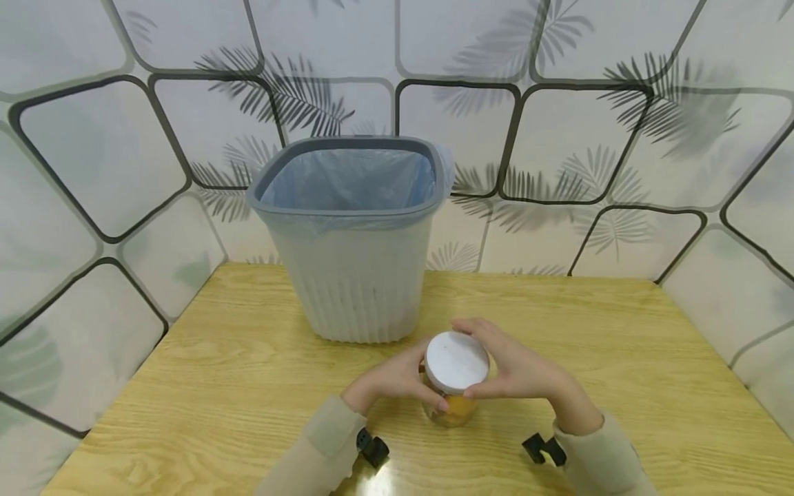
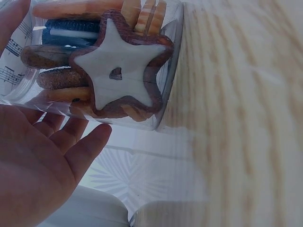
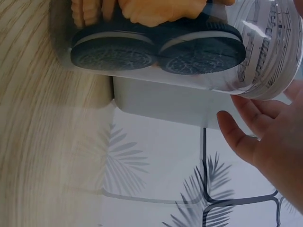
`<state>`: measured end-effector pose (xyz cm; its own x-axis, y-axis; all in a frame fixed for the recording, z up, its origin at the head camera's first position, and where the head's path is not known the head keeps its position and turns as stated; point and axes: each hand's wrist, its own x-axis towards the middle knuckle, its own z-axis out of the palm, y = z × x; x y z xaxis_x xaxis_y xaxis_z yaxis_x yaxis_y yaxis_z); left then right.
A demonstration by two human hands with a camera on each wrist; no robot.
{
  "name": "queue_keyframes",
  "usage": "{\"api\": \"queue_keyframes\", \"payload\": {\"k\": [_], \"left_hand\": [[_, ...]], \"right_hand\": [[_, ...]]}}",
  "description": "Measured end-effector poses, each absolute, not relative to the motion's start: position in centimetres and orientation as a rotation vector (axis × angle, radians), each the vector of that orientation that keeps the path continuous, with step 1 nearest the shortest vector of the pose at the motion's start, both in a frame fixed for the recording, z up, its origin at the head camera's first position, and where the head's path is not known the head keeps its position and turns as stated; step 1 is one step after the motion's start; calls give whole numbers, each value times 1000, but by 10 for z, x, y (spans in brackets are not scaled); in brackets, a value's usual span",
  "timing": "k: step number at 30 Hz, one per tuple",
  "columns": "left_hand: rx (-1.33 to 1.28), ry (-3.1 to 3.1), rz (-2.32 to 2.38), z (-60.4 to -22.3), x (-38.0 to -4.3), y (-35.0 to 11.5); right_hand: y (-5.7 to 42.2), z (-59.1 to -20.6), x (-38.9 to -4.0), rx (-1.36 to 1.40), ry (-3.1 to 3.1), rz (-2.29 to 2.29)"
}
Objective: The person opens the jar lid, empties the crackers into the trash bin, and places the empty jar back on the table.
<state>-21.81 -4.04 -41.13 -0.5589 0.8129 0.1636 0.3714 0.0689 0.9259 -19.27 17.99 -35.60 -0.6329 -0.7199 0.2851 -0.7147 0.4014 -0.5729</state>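
Observation:
A clear cookie jar (image 1: pixel 460 413) with a round white lid (image 1: pixel 457 362) stands upright on the wooden table. Through its wall I see a star cookie with white icing (image 2: pixel 125 71), dark sandwich cookies (image 3: pixel 201 52) and several others. A band printed with music notes (image 3: pixel 258 47) runs round the upper part. My left hand (image 1: pixel 397 375) grips the jar's upper body from the left, thumb in front and fingers behind. From the right, my right hand (image 1: pixel 521 365) holds the lid, thumb at its near edge and fingers round the far side.
A tall pale waste bin (image 1: pixel 347 275) with a grey rim and a clear liner stands behind the jar, slightly left. Patterned panels (image 1: pixel 577 145) with leaf prints enclose the back and sides of the table (image 1: pixel 205 386). Black wrist mounts sit at both sleeves.

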Motion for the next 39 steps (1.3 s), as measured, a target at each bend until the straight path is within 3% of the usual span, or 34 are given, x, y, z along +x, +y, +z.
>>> {"api": "queue_keyframes", "payload": {"k": [18,31,39], "left_hand": [[1203,1955,1497,-412,-220,-40],[1100,2000,1481,-407,-217,-38],[1067,1987,1488,-381,-203,-40]], "right_hand": [[187,-360,-201,-1495,2408,-1185],[176,-348,-186,-1193,2748,-1011],[168,-347,-180,-1164,2984,-720]]}}
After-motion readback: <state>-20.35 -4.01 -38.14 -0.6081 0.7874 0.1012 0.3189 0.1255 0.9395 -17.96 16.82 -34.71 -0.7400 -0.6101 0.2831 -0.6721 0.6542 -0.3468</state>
